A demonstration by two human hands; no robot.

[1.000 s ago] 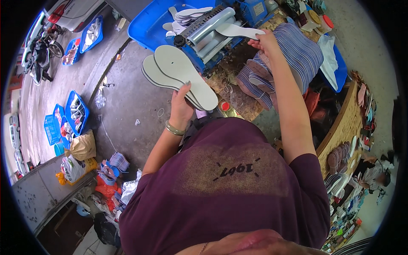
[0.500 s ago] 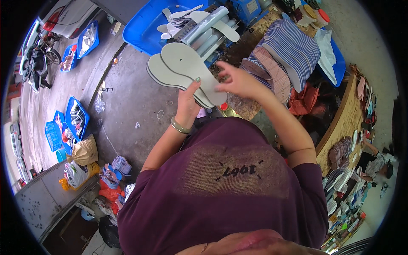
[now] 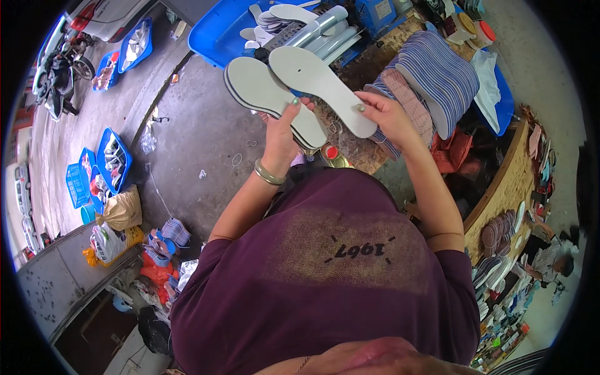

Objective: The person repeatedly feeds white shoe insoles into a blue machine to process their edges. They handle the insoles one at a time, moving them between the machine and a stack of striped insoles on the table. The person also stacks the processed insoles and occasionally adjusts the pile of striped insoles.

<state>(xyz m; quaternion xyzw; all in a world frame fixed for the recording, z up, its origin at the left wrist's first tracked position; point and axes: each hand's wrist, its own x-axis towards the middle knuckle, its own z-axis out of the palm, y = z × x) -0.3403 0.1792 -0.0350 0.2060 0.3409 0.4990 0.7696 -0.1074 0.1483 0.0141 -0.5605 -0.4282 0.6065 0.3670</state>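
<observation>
My left hand (image 3: 284,131) grips a small stack of pale grey shoe soles (image 3: 259,87), thumb on top and fingers beneath. In my right hand (image 3: 384,115) is a single pale grey sole (image 3: 319,81), pinched near its narrower end. Its broad end, marked by a small dark dot, reaches up beside the stack. Beyond the soles stands a machine with grey rollers (image 3: 319,34). To the right of my right hand lies a thick pile of blue-and-white striped soles (image 3: 434,69), with a pinkish checked piece (image 3: 403,94) against it.
A blue tub (image 3: 215,37) holding more pale soles stands behind the rollers. Jars with yellow and red lids (image 3: 484,31) sit at the bench's far right. Blue baskets (image 3: 115,165) and sacks (image 3: 122,209) are on the floor at left. Another person (image 3: 553,256) is at the far right.
My right hand has taken hold of one sole and drawn it away from the stack to the right. The left hand's stack now sits apart, slightly further right.
</observation>
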